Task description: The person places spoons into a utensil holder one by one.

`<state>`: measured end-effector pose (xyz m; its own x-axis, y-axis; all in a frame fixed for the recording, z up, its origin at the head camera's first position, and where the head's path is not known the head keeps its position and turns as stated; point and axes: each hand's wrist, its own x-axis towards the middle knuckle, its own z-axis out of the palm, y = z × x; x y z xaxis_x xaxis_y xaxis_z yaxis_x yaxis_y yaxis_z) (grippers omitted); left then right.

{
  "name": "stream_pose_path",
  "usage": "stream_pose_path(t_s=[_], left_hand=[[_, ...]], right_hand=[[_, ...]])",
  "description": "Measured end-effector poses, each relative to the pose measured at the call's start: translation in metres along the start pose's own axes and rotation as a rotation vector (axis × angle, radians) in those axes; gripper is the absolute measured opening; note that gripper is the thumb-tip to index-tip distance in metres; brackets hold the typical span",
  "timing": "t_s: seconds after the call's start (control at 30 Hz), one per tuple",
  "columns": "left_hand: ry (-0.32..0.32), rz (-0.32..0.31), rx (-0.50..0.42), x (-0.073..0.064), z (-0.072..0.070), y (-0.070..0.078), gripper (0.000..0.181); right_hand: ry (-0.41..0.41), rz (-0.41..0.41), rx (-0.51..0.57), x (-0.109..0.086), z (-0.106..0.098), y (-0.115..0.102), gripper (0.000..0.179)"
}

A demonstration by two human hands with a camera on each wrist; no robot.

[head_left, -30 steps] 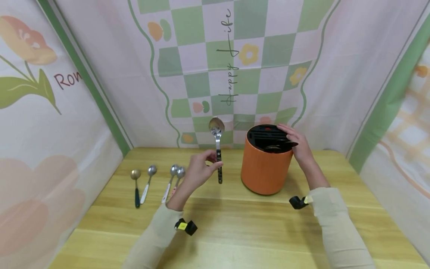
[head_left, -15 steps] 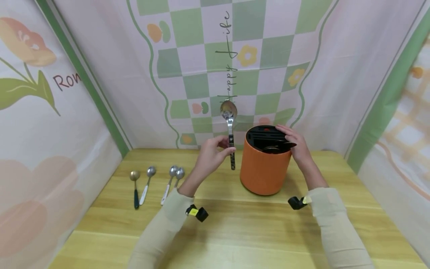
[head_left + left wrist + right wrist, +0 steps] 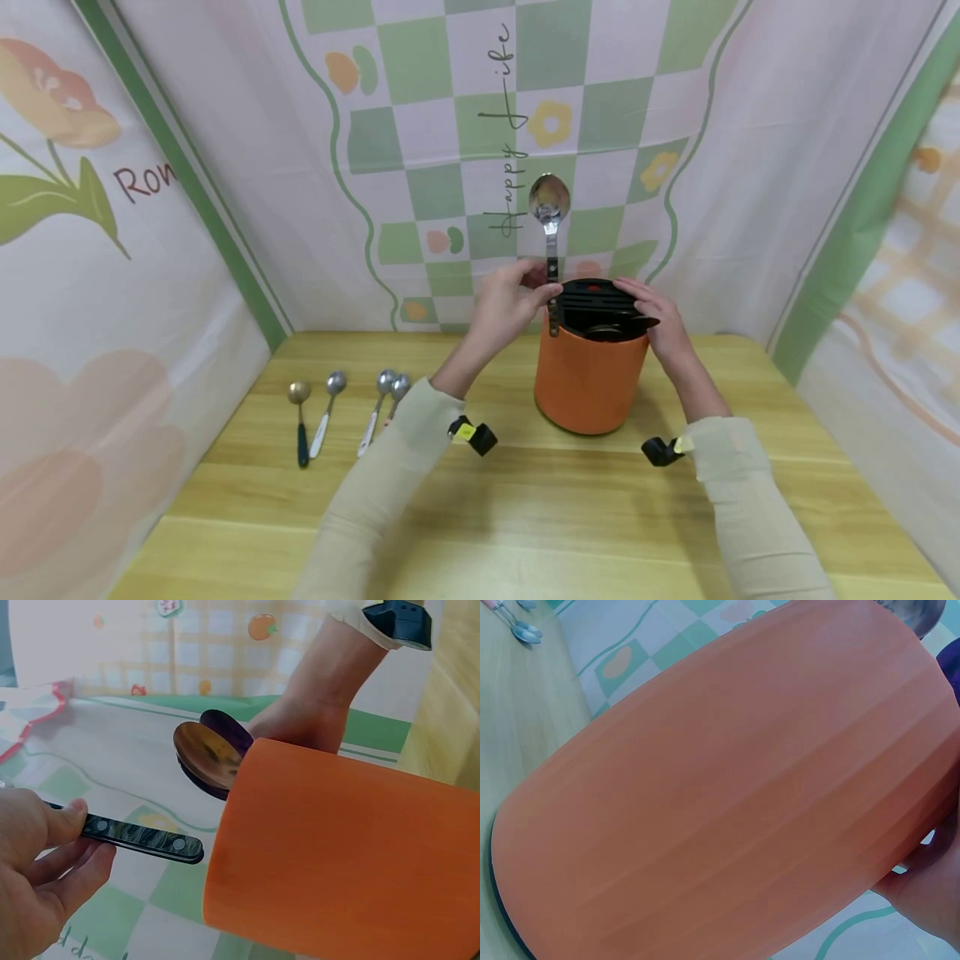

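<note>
A spoon [image 3: 550, 198] with a silver bowl and a black marbled handle is held upright, bowl up. My left hand [image 3: 502, 302] pinches its handle between thumb and fingers. The handle's lower end [image 3: 180, 846] appears just beside the rim of the orange utensil holder [image 3: 588, 383] in the left wrist view. The holder stands upright with a black slotted insert [image 3: 596, 298] on top. My right hand [image 3: 667, 329] rests against its right side, fingers stretched along the rim. A bronze-coloured spoon bowl [image 3: 206, 754] and dark purple ones stick out of the holder; their handles are hidden.
Several spoons lie on the wooden table [image 3: 525, 533] at the left: one with a dark green handle [image 3: 302, 446], one with a white handle [image 3: 320, 435], and two close together [image 3: 385, 382] near the left forearm. A patterned cloth [image 3: 427, 150] hangs behind the table.
My left hand has carried the black-handled spoon up and to the right, from beside the holder to its left rim. My right hand stays against the holder.
</note>
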<state>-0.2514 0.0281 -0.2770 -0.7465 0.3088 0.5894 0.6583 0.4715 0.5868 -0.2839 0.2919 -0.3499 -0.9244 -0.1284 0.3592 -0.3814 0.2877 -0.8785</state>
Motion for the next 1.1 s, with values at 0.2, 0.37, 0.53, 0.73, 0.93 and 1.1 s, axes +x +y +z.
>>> stream_pose_path(t_s=[0.2, 0.37, 0.53, 0.73, 0.93, 1.1], left_hand=[[0.018, 0.037, -0.032, 0.012, 0.009, 0.004, 0.016], [0.044, 0.060, -0.026, 0.017, 0.019, 0.004, 0.014], [0.053, 0.080, 0.023, 0.018, 0.030, 0.001, 0.014], [0.021, 0.083, 0.056, 0.016, 0.043, -0.005, 0.013], [-0.034, 0.057, 0.082, 0.013, 0.052, -0.010, 0.022], [-0.058, 0.073, 0.105, 0.012, 0.055, -0.013, 0.042]], right_hand=[[0.000, 0.006, 0.003, 0.000, 0.002, 0.000, 0.044], [-0.002, 0.007, 0.008, -0.001, 0.003, -0.002, 0.045], [0.002, 0.006, -0.010, -0.001, 0.002, -0.003, 0.045], [0.009, -0.003, -0.023, -0.002, 0.001, -0.003, 0.045], [0.018, -0.008, -0.035, -0.002, 0.001, -0.004, 0.045], [0.020, -0.027, -0.044, -0.002, 0.001, -0.003, 0.044]])
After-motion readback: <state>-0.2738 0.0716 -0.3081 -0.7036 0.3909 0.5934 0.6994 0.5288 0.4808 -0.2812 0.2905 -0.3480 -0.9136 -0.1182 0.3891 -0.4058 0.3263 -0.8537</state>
